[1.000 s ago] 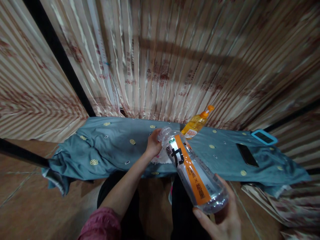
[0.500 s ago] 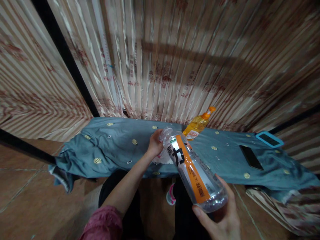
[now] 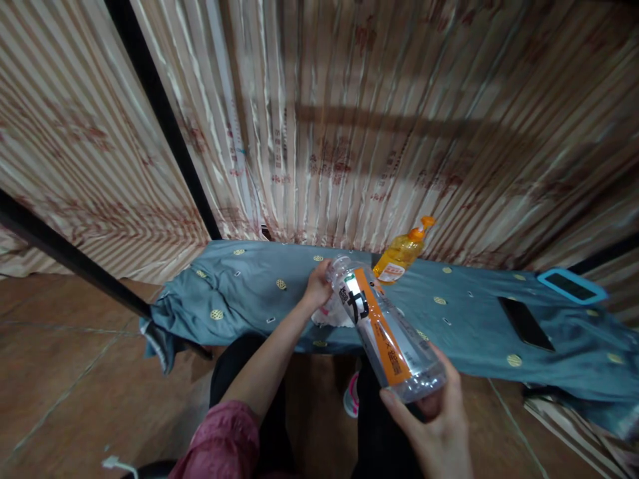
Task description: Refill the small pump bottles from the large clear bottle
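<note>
- Bottle (image 3: 382,329): clear plastic, orange-striped label, held tilted over the tabletop's near edge, neck pointing away, base toward the camera.
- Right hand (image 3: 439,426): palm up, fingers curled under the bottle's base, gripping it from below.
- Left hand (image 3: 319,289): arm stretched forward, pink sleeve pushed up; fingers closed around the bottle's neck end. Whether a cap is on cannot be told.
- Tabletop (image 3: 249,299): covered with a blue cloth with gold dots.
- Oil bottle (image 3: 402,253): yellow, orange top, standing just behind the held bottle.
- Phone (image 3: 526,324): dark, lying flat to the right.
- Blue-rimmed device (image 3: 572,286): at the far right edge.
</note>
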{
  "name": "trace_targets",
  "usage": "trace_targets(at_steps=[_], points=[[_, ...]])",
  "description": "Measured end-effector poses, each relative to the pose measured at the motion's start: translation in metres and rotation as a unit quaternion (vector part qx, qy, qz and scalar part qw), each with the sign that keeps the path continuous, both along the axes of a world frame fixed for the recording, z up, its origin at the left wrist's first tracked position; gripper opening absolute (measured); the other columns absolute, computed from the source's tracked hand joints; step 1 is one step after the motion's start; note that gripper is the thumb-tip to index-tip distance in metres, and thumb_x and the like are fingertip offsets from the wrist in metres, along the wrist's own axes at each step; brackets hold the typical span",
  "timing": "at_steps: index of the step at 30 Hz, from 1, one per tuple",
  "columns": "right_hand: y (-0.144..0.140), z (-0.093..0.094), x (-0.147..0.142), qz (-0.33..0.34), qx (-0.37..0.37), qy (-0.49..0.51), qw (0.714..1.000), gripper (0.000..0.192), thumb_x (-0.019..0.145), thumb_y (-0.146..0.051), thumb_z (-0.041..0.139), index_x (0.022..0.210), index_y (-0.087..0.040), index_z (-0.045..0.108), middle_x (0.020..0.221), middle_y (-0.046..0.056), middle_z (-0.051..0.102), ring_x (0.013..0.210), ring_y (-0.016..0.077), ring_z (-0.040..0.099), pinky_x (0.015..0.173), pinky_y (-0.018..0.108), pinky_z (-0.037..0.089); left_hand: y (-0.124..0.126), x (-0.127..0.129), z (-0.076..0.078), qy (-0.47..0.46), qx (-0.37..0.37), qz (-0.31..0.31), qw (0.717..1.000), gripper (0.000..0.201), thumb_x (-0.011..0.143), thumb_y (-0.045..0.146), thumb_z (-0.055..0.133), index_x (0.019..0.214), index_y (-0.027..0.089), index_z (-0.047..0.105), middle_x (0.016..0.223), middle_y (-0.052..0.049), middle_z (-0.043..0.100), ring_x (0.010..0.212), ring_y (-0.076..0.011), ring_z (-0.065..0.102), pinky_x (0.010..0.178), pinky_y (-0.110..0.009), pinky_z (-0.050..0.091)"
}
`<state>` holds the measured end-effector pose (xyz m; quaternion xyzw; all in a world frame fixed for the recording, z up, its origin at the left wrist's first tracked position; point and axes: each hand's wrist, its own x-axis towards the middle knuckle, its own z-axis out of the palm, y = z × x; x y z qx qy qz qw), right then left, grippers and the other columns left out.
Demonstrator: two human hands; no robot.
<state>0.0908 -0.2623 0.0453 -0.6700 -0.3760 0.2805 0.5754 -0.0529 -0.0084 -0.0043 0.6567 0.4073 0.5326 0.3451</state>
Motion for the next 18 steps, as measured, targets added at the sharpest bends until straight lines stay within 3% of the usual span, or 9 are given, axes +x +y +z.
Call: trace_targets(at_steps=[6,10,18], points=[[0.006,-0.013,0.008,0.017,0.006,0.046,0.999,0.115,0.054,-0.051,0.093,0.151,-0.021,0.04,0.13,0.015,0.069,0.11,0.03,0.07,0.09,0.041,0.057,0.0,-0.004,0.003,0.018,0.001,-0.004,1.0,0.033,0.075,0.013,0.071,0.108,0.018,0.069,0.109,-0.007,0.077,0.103,-0.024,0.071,0.099,-0.038,0.054],[0.008,-0.016,0.011,0.015,0.001,0.063,0.998,0.117,0.05,-0.05,0.094,0.15,-0.022,0.04,0.13,0.016,0.069,0.107,0.0299,0.071,0.087,0.04,0.058,0.002,-0.004,0.002,0.011,-0.011,-0.004,1.0,0.028,0.076,0.017,0.073,0.103,0.018,0.069,0.103,-0.007,0.076,0.098,-0.0238,0.071,0.097,-0.038,0.055],[0.002,0.006,-0.01,-0.02,-0.005,0.055,0.998,0.101,0.06,-0.055,0.087,0.144,-0.021,0.043,0.141,0.017,0.06,0.115,0.0298,0.068,0.093,0.039,0.055,0.0,-0.003,-0.002,-0.009,-0.013,-0.012,1.0,0.024,0.079,0.025,0.072,0.102,0.021,0.069,0.105,-0.006,0.075,0.1,-0.0239,0.069,0.095,-0.037,0.053]])
